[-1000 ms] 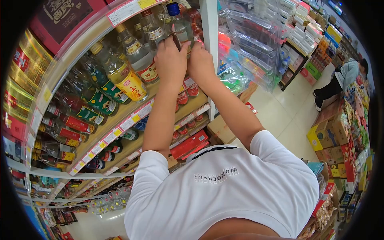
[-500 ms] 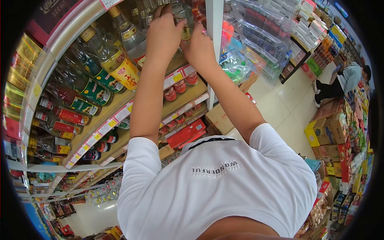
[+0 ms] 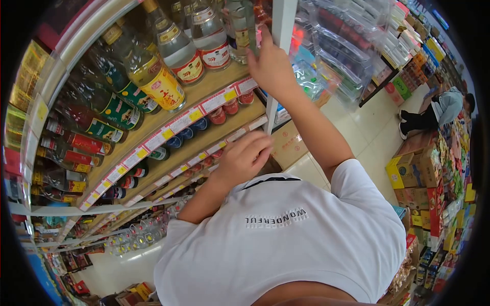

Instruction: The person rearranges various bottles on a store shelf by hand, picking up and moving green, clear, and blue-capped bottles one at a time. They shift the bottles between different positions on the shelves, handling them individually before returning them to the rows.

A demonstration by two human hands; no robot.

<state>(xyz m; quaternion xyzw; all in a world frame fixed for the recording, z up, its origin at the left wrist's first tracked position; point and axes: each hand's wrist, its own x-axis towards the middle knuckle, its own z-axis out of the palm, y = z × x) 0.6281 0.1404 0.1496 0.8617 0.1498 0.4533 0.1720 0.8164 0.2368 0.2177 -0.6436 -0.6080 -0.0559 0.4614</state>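
My right hand (image 3: 270, 66) is raised to the upper shelf, beside a clear glass bottle (image 3: 241, 33) with a small pale label. Its index finger is stretched out and its thumb is apart, near the lower part of that bottle. Left of it stand two clear bottles with white-and-red labels, the nearer one (image 3: 214, 43) close to the shelf edge. My left hand (image 3: 245, 158) is lower, in front of my chest near the lower shelves, its fingers loosely bent and nothing visible in it.
A white shelf post (image 3: 282, 46) rises right of my right hand, with clear plastic packaging (image 3: 342, 46) beyond. Yellow-labelled (image 3: 161, 89) and green-labelled bottles fill the shelf leftward. Red-lidded jars (image 3: 230, 106) sit below. A cardboard box (image 3: 288, 145) is near the floor; another person (image 3: 441, 109) is far right.
My left hand has come away from the bottles and down toward my chest. My right hand has shifted slightly right and down; the clear bottle stands on the shelf, and the white-and-red-labelled bottles are now uncovered.
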